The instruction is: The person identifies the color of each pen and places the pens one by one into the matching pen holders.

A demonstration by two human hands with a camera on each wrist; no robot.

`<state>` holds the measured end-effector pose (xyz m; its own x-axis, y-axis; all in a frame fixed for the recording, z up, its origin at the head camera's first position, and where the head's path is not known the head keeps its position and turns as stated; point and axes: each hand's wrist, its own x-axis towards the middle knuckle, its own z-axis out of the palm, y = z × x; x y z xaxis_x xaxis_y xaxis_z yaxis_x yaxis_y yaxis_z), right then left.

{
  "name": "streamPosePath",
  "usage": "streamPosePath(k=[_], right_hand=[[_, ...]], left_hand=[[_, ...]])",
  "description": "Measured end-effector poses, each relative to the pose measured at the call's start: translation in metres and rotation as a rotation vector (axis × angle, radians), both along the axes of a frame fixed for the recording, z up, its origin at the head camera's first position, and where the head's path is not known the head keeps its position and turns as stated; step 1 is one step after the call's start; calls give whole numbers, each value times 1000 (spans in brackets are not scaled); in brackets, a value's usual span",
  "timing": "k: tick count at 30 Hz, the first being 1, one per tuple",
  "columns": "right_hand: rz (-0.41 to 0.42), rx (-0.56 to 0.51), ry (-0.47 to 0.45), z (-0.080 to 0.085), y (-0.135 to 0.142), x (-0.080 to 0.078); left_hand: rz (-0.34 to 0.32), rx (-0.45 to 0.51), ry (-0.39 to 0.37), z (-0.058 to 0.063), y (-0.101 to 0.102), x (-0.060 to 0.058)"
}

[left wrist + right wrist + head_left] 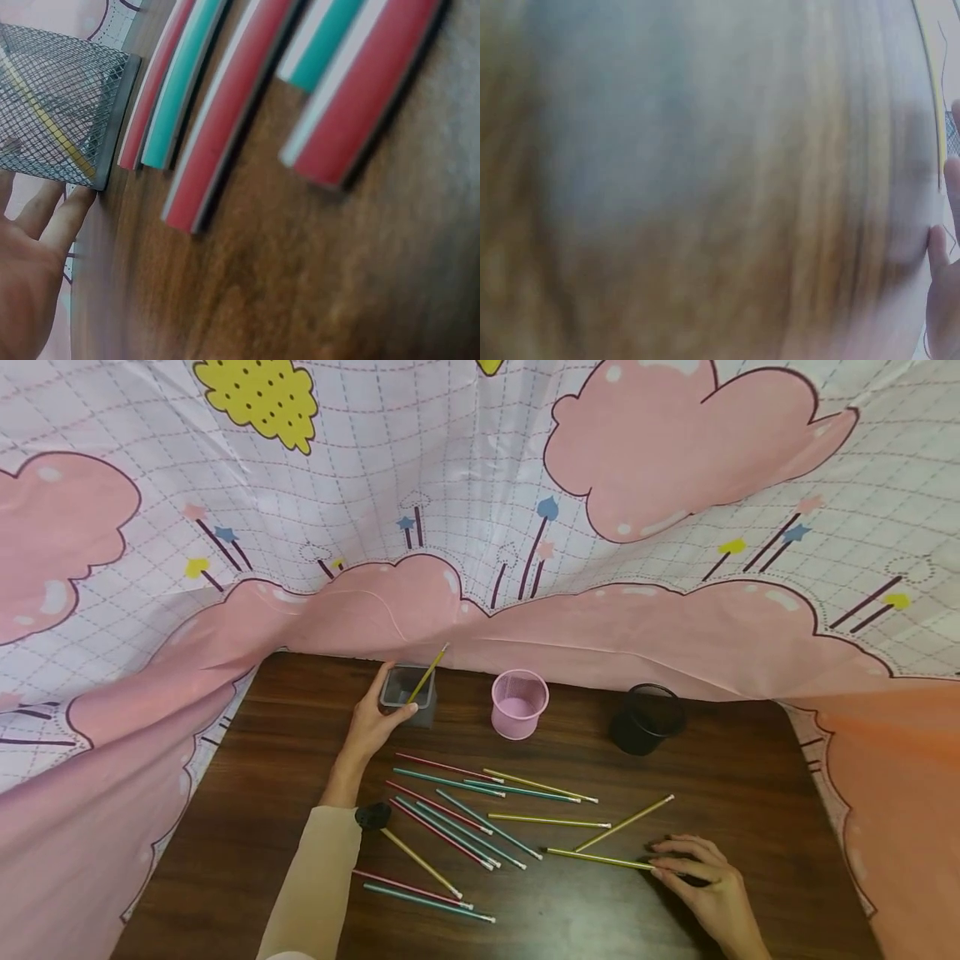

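At the far left of the table, my left hand (372,720) grips a square dark mesh pen holder (411,718), thumb at its front and a finger along its left side. One yellow pencil (429,672) leans inside it. The left wrist view shows the mesh wall (67,97) beside my fingers. Near the right front, my right hand (708,885) pinches the eraser end of a yellow pencil (596,858) with thumb and fingertips. Another yellow pencil (626,822) lies just behind it. In the right wrist view only part of my hand (945,292) shows.
A round pink pen holder (519,727) stands at the back middle, a round black one (636,739) to its right. Several red, teal and yellow pencils (457,827) lie spread mid-table. A patterned cloth (480,635) hangs behind the wooden table (300,693).
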<state>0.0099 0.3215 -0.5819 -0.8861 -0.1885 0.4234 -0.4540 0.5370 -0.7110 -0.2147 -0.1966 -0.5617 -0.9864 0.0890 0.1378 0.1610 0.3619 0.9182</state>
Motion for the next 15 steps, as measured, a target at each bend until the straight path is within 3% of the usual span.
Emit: streamPosePath(k=[6, 11, 15], right_hand=[[-28, -64, -11, 9, -6, -4], [-71, -112, -87, 13, -6, -6], [-109, -222, -220, 17, -7, -9]], left_hand=[[-11, 19, -27, 2, -2, 2], [-31, 28, -46, 22, 1, 8], [-36, -1, -31, 36, 5, 14]])
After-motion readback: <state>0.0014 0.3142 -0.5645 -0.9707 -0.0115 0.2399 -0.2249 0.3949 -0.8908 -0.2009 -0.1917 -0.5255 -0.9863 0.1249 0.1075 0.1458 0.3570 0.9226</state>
